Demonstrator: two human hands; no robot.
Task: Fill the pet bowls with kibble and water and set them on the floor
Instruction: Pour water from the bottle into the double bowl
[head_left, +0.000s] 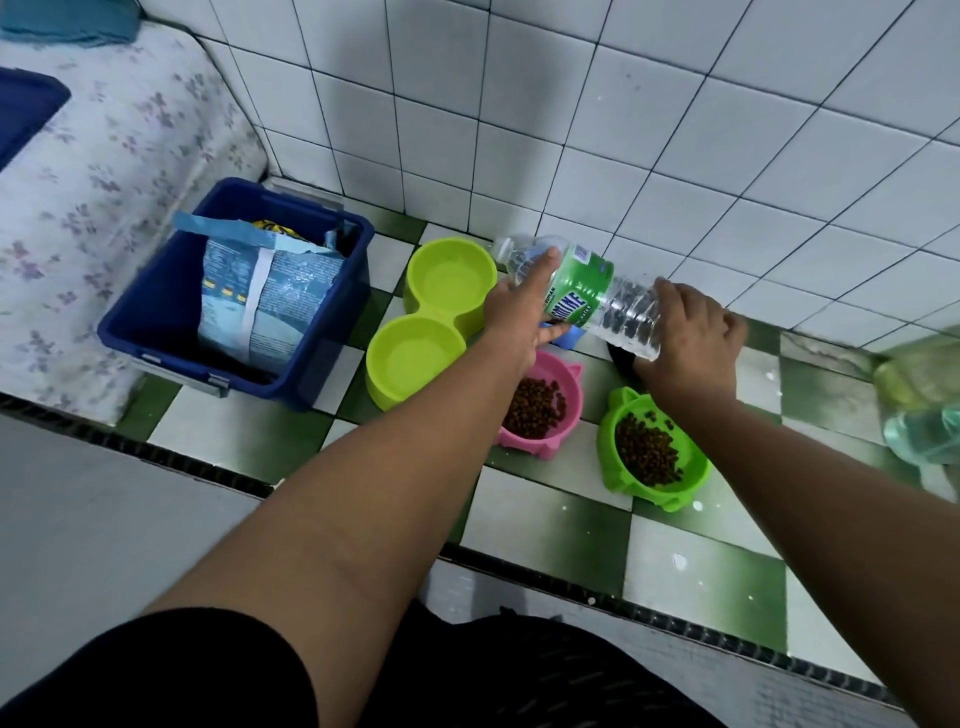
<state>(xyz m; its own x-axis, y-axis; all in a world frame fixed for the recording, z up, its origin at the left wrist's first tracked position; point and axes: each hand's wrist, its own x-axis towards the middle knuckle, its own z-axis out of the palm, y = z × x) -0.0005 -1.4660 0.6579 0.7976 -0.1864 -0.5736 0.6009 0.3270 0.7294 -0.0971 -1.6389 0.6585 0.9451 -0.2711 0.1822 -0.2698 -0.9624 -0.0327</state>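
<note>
Looking down from the head view: pink bowl (571, 382) and green bowl (609, 434) each hold kibble (535, 408) and stand on the checked tile floor (550, 519) by the wall, so the food half reads as done. Water bottle (576, 291) is tipped, its neck over the far well of the yellow-green double bowl (431, 312); left hand (511, 312) clasps it at the label, and right hand (691, 338) is wrapped round its base. Cannot tell whether either well holds water yet; judged mid-pour, with watering and any final placing left.
</note>
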